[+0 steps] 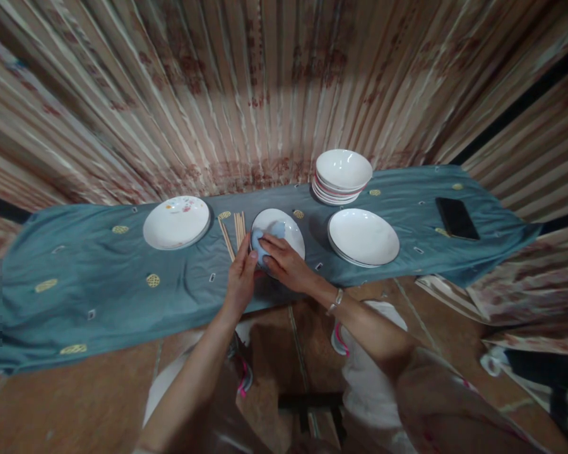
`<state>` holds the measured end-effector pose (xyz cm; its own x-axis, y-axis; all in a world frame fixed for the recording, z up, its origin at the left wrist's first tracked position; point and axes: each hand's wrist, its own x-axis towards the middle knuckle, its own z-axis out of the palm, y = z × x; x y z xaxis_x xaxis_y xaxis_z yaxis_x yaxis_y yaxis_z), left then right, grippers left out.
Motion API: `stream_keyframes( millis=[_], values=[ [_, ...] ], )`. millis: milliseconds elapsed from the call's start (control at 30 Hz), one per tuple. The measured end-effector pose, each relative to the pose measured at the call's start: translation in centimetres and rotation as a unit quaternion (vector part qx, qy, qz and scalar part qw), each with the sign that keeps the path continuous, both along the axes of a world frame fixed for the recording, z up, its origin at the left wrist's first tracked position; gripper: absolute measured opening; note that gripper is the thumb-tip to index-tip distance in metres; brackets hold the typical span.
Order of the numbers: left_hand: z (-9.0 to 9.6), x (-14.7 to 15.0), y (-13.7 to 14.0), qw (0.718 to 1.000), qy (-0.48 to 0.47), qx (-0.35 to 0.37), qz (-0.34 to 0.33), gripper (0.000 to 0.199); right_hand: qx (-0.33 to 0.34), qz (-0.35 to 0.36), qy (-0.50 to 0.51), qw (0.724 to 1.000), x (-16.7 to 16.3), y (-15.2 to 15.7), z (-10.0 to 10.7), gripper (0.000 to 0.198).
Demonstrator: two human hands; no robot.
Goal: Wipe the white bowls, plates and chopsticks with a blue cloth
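A white plate with a dark rim [294, 236] is held up at the front edge of the cloth-covered table, its inner face towards me. My left hand [242, 270] grips it by the left edge, fingers closed and partly hidden. With my right hand [288, 263] I press a light blue cloth [259, 242] against the plate's left part; part of that cloth lies under the fingers. A bracelet [335, 301] circles my right wrist. Just left of the plate, several wooden chopsticks [239, 228] lie on the tablecloth.
A flower-patterned plate stack [176, 222] sits to the left. On the right are stacked white plates [363, 236], behind them a stack of bowls [343, 171], and farther right a black phone [457, 218]. The green tablecloth [118, 277] hangs over the table's front edge. Pleated curtains [274, 94] close off the back.
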<state>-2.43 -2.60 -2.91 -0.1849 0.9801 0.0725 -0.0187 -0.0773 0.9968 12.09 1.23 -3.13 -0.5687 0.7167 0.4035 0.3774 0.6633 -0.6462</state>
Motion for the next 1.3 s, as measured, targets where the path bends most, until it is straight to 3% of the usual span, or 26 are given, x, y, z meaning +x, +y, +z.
stream_keyframes(
  millis=[267, 600, 967, 1300],
  values=[
    [0.5, 0.1, -0.5, 0.999, -0.007, -0.035, -0.002, 0.057, 0.038, -0.074, -0.055, 0.995, -0.5, 2.0, -0.8, 0.048],
    [0.5, 0.3, -0.4, 0.998, -0.039, -0.053, 0.0, 0.062, 0.044, -0.121, -0.147, 0.981, 1.6, 2.6, -2.0, 0.045],
    [0.6, 0.4, -0.1, 0.996, -0.051, -0.073, 0.014, 0.061, 0.002, -0.114, -0.292, 0.95, 3.7, -0.2, 0.2, 0.019],
    [0.1, 0.1, 0.2, 0.999, -0.015, -0.045, 0.012, 0.059, -0.065, -0.024, -0.169, 0.983, 4.5, -0.9, 0.7, 0.01]
  ],
)
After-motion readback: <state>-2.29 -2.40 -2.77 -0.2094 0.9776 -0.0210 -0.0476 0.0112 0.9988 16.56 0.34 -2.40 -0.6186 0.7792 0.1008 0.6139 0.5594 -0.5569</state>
